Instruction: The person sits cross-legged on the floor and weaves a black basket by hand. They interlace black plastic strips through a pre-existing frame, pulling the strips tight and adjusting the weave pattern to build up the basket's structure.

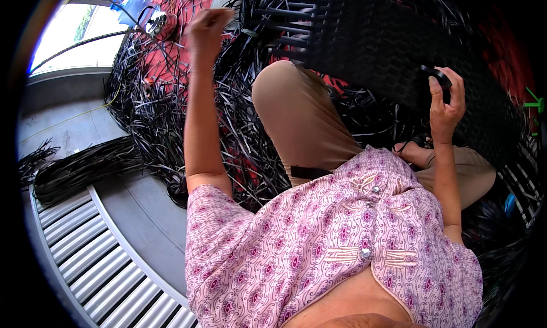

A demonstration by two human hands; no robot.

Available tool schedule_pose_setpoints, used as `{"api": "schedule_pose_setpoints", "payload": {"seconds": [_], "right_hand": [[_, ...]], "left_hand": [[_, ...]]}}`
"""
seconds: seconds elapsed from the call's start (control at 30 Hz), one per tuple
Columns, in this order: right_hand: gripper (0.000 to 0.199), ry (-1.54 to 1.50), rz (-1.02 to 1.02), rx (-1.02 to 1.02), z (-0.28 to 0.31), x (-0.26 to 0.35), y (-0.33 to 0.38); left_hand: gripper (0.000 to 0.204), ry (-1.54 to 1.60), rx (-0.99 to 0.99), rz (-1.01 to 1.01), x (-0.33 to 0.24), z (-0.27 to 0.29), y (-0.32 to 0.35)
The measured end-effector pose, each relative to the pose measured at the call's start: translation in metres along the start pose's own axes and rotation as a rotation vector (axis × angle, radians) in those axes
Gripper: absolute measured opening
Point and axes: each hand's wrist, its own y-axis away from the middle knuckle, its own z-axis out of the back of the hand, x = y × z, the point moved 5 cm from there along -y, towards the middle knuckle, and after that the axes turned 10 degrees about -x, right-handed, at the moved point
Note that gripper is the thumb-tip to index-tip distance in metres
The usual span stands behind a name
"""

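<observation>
Head view, left hand (206, 29) fisted on black strips (171, 117), right hand (445, 103) fingers gripping woven panel (376, 43), knee (296, 111) between.

No packages, labels, signs or screens show anywhere in this view, neither near the fingers of either hand nor among the black strips farther out.
</observation>
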Motion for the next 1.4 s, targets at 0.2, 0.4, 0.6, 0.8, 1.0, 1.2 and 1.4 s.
{"api": "schedule_pose_setpoints", "payload": {"seconds": [0.2, 0.4, 0.6, 0.8, 1.0, 1.2, 1.4], "right_hand": [[0.014, -0.034, -0.066, -0.004, -0.003, -0.001, -0.002], [0.015, -0.01, -0.049, -0.022, 0.0, 0.004, -0.003], [0.019, 0.002, -0.012, -0.033, 0.001, 0.0, -0.004], [0.02, 0.024, -0.006, -0.036, 0.003, -0.003, -0.001], [0.018, -0.023, -0.064, -0.003, 0.0, 0.005, 0.0], [0.016, -0.092, 0.172, 0.015, -0.039, 0.037, -0.055], [0.025, 0.128, 0.414, 0.215, -0.181, 0.089, -0.134]], "left_hand": [[0.027, 0.265, 0.384, -0.31, -0.026, -0.082, 0.024], [0.029, 0.532, 0.501, -0.353, -0.031, -0.108, 0.039], [0.008, 0.628, 0.62, 0.413, -0.038, -0.107, 0.035], [0.012, 0.129, 0.441, -0.116, -0.016, -0.104, 0.025], [0.024, 0.123, 0.304, 0.24, 0.097, -0.086, 0.059], [0.018, 0.506, 0.317, 0.633, 0.094, -0.094, 0.062], [0.021, 0.503, 0.471, 0.618, 0.1, -0.101, 0.059]]}}
